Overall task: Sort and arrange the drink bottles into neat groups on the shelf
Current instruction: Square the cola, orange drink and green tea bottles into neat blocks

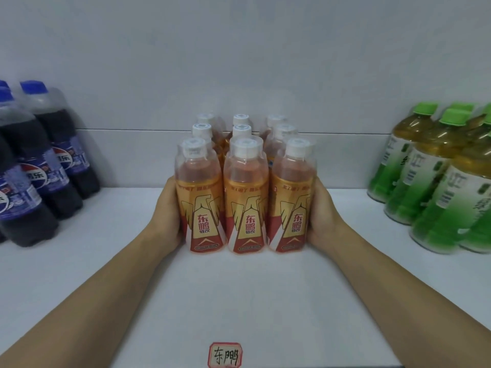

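In the head view, a block of orange bottles (245,192) is seen standing upright on the white shelf (239,288), packed three across and three deep, each with a white cap under a clear cover; the front row shows red and gold labels with printed characters. The left hand (170,216) is laid flat against the outer side of the front left bottle, fingers straight and reaching back along the row; the right hand (320,213) is pressed in the same way against the outer side of the front right bottle; nothing is gripped by either hand, the block merely being held between the two palms; the fingertips are hidden behind the bottles. Well apart to the left, a group of dark cola bottles (39,166) with blue caps and blue labels is set on the shelf against the wall; well apart to the right, a group of green tea bottles (435,179) with green caps is gathered. At the near edge of the shelf, a small red-bordered tag (225,355) with handwritten characters is stuck, in line with the middle column of the orange bottles.
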Tool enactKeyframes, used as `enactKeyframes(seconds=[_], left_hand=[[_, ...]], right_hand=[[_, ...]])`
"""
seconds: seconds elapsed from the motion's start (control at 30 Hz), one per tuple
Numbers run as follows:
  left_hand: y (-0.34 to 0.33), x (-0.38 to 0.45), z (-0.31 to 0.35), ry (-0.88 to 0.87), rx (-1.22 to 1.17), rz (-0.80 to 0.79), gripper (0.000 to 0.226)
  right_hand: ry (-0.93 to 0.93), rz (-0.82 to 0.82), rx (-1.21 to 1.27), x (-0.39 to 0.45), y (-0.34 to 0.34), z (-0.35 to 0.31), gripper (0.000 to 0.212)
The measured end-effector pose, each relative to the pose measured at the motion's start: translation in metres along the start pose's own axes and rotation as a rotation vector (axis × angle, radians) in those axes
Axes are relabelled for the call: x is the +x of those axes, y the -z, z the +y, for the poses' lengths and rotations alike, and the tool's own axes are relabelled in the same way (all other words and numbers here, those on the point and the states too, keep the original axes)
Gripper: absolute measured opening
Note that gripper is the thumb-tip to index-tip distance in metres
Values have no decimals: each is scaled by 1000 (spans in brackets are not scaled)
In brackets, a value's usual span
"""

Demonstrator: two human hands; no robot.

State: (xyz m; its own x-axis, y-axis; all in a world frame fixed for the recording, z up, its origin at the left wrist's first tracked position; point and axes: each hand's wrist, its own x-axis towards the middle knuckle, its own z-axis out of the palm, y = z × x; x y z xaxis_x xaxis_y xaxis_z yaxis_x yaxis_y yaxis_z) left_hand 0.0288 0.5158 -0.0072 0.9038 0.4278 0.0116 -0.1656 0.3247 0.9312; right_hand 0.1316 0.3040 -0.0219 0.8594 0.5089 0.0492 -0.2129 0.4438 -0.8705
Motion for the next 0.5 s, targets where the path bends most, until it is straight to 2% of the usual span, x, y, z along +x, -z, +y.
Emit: enactKeyframes(seconds=[0.27, 0.37, 0.47, 0.5], left_hand=[[-3, -3, 0, -33, 69, -29, 71], [-8, -10, 4, -48, 128, -61, 70], [7, -13, 11, -77, 207, -190, 67], [17, -12, 15, -91, 264, -267, 74]], right_hand=[[21, 19, 6, 0, 1, 1, 68], [20, -63, -22, -4, 1, 2, 77], [53, -106, -103, -6, 7, -11, 82], [94, -122, -192, -7, 9, -17, 83]])
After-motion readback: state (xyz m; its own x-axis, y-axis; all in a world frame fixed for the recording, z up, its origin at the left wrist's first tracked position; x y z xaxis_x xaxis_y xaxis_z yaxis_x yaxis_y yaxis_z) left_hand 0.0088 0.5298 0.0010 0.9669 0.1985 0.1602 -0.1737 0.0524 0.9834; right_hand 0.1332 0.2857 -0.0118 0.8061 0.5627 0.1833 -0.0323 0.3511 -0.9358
